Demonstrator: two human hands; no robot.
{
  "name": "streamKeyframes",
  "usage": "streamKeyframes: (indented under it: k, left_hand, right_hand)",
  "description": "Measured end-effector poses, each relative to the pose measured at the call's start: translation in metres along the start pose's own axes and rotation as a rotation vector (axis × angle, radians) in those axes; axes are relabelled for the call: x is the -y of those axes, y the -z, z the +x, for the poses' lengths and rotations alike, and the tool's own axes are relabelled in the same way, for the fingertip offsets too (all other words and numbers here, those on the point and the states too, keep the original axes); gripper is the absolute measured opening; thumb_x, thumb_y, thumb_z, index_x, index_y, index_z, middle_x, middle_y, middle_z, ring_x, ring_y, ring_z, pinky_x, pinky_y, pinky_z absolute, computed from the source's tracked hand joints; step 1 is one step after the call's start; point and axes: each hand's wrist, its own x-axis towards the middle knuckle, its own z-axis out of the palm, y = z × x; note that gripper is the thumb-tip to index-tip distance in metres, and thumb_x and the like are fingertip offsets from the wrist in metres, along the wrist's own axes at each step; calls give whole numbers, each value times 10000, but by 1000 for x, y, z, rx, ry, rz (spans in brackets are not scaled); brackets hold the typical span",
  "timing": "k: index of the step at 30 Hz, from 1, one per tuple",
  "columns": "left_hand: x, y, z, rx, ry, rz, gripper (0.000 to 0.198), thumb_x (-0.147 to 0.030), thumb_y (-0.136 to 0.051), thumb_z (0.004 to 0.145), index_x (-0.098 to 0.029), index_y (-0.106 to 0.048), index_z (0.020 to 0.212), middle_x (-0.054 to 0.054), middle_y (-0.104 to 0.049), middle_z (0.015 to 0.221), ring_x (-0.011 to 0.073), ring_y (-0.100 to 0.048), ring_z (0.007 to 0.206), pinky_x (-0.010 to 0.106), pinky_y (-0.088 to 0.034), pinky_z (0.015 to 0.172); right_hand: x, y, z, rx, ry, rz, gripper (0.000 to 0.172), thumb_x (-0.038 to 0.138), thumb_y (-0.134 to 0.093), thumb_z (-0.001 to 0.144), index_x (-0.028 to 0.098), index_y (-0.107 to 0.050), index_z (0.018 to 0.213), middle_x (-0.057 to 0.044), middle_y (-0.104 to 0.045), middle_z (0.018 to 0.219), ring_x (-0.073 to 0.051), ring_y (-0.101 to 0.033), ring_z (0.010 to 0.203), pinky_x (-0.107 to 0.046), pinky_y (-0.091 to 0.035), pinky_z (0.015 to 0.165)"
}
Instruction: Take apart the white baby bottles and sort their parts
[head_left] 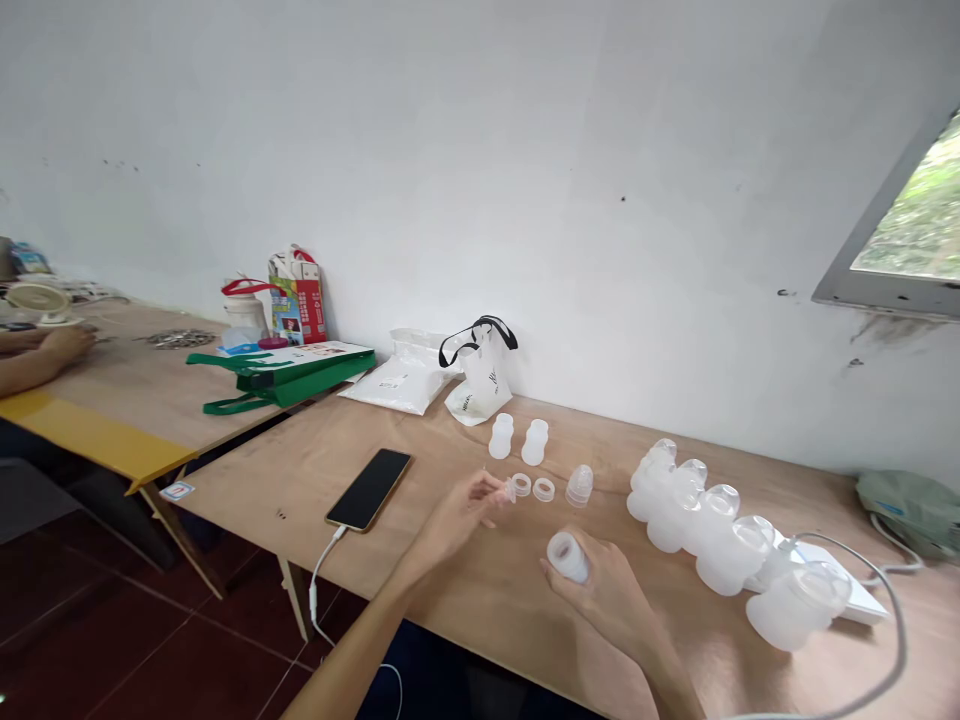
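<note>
My right hand [606, 590] is wrapped round a small white plastic bottle [568, 556], held just above the wooden table [480, 590]. My left hand [461, 512] reaches forward, its fingertips pinched on a small clear piece [510, 489]. Just beyond lie two white rings [532, 487] and a clear ribbed cap [579, 485]. Two more small white bottles [517, 438] stand upright behind them.
A row of several capped white bottles [720, 540] lies to the right over a white pad [832, 590] with a cable. A black phone [369, 488] charges at left. Bags [480, 375] stand by the wall. Another person's arm [37, 358] rests on the neighbouring table.
</note>
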Motion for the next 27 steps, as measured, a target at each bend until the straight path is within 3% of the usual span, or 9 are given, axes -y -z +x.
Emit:
streamKeyframes:
  k: [6,11,16,23,27]
  left_hand:
    - [5,46,8,-290,-55,139,449,-586,-771,754,-196,-631,927,97,-779,953,271,-740,892,382,-609,782]
    - [-3,60,5,-423,-79,272,414,-574,-716,794,-211,-615,965,69,-794,934,264,-757,875,367,-589,836]
    - [3,54,13,-398,-95,287,365,-504,-716,787,-198,-696,985,77,-791,945,268,-747,879,358,-585,815]
    - [18,43,53,-248,-102,386,320,-448,-682,795,-182,-745,961,62,-746,829,241,-694,794,343,-542,781]
    - [28,39,65,-222,-103,431,212,-358,-670,805,-184,-726,913,66,-723,875,238,-669,844,342,-519,813]
  right_hand:
    - [-5,3,0,-39,-29,32,246,393,-540,898,254,-443,720,46,-606,666,-161,-550,607,-254,-363,593]
    - [-6,2,0,-44,-29,29,257,382,-553,892,253,-422,713,46,-610,676,-165,-558,624,-259,-349,594]
    - [-6,1,1,-48,-5,16,255,378,-551,889,253,-416,712,44,-611,664,-166,-557,615,-262,-354,594]
    - [-11,0,1,-35,10,13,274,387,-556,891,254,-398,710,52,-589,652,-156,-541,600,-250,-344,579]
    - [-11,3,1,-9,-27,2,265,379,-547,892,255,-393,716,50,-598,663,-163,-542,614,-257,-336,595]
